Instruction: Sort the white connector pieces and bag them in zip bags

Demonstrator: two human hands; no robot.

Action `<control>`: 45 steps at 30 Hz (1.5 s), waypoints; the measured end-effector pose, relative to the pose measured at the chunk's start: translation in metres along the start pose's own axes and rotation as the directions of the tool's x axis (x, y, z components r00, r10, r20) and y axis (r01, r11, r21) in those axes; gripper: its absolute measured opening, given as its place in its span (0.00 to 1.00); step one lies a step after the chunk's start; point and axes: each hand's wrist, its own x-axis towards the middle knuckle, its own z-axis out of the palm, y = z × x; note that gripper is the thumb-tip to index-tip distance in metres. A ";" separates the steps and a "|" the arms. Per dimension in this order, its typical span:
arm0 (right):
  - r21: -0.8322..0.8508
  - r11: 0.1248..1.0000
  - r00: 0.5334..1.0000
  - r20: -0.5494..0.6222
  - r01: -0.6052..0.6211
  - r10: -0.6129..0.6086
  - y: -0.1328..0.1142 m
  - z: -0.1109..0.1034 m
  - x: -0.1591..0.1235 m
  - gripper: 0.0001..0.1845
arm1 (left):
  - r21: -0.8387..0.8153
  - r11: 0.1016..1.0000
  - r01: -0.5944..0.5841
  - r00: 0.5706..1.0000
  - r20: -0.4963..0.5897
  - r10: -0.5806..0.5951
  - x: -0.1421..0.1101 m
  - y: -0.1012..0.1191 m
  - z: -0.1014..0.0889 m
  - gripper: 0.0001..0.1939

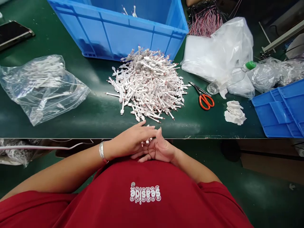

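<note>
My left hand (pixel 131 137), a silver bangle at its wrist, reaches in from the left with fingers extended over a small bunch of short white connector cables (pixel 148 140). Below and to the right, my right hand (pixel 162 148) is turned palm up with its thumb raised, and its partly curled fingers support the bunch from beneath. Both hands meet at the table's front edge, close to the red shirt. Most of the bunch is hidden between them. Just beyond lies a large heap of similar white cables (pixel 149 85), with reddish wire ends showing.
Behind the heap stands a blue bin (pixel 118 34). Leftward are a clear bag of cables (pixel 45 85) and a phone (pixel 14 34). On the right lie orange-handled scissors (pixel 206 101), crumpled tissue (pixel 235 113), a green-capped bottle (pixel 237 76), plastic bags (pixel 218 47) and another blue bin (pixel 281 109).
</note>
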 end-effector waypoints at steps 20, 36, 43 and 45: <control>0.175 0.983 0.999 -0.012 0.049 -0.048 0.013 -0.004 0.010 0.15 | 0.492 0.869 0.062 0.997 0.008 -0.076 -0.038 0.011 -0.011 0.62; 0.108 0.993 0.997 -0.054 -0.044 0.050 0.011 -0.006 0.010 0.12 | 0.426 0.844 0.324 0.940 -0.246 -0.237 -0.066 0.006 -0.015 0.42; 0.019 0.999 0.993 -0.110 -0.032 0.034 0.012 -0.002 0.011 0.11 | 0.496 0.837 0.230 0.968 -0.208 -0.142 -0.050 0.012 -0.008 0.40; -0.021 1.000 0.990 -0.143 -0.013 0.010 0.013 0.001 0.010 0.11 | 0.501 0.834 0.231 0.966 -0.221 -0.135 -0.051 0.008 -0.004 0.40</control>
